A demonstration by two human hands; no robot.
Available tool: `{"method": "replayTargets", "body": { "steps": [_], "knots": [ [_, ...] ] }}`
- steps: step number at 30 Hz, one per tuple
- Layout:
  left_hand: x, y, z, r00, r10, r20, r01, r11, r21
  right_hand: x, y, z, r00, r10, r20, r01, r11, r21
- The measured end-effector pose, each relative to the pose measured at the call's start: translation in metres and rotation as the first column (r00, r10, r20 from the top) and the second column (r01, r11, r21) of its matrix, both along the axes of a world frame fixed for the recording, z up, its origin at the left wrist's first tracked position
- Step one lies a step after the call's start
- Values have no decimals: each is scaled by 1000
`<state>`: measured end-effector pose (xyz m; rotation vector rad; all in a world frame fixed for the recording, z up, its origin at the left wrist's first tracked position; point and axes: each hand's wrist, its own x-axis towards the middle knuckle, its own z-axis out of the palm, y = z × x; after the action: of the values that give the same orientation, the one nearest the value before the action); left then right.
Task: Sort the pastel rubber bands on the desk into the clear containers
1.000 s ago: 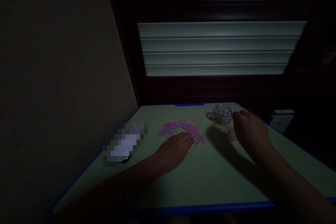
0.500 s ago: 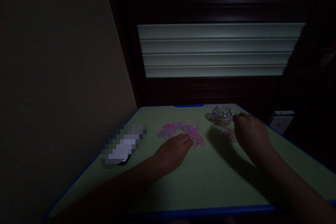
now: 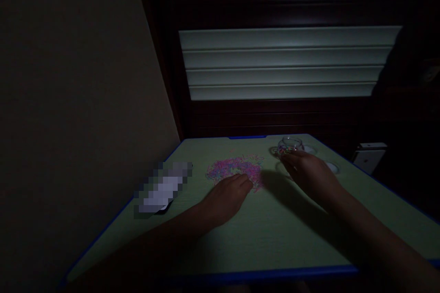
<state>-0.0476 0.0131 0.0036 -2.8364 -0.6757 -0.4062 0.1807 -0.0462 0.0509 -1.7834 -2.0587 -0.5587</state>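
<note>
A loose pile of thin pink, purple and blue loops that look like small rubber bands lies mid-table. My left hand rests at the pile's near right edge, fingers curled together and tips hidden; what they hold, if anything, does not show. A round clear glass jar with colourful loops in it stands at the back right. In front of the jar is my right hand, fingers drawn together and pointing left, partly covering the jar. Whether they touch the jar or hold a band is too dark to tell.
The pale green table has a blue edge. A pixelated pale object lies at its left side. Clear ring-like outlines and a whitish patch show right of the jar. A white box stands beyond the right edge; a wall rises at left.
My right hand has moved left, from beside the jar to in front of it. The pinkish patch below the jar is no longer visible. My left hand has hardly moved.
</note>
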Motion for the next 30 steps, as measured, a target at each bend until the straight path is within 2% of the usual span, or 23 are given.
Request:
{"method": "replayTargets", "body": {
  "steps": [4,8,20,30],
  "knots": [
    [0,-1,1,999,26,28,-25,999,-25,-6,3,-7,973,228,-44,-232,966,-111],
    [0,-2,1,997,42,69,-40,999,-37,-12,1,-7,940,339,-44,-339,911,-233],
    [-1,-2,-5,989,95,111,-89,994,-59,-8,1,-8,942,336,-15,-331,918,-220],
    [0,-2,-2,986,137,94,-125,984,-123,-11,0,-5,941,337,-19,-331,913,-237]
  ]
}}
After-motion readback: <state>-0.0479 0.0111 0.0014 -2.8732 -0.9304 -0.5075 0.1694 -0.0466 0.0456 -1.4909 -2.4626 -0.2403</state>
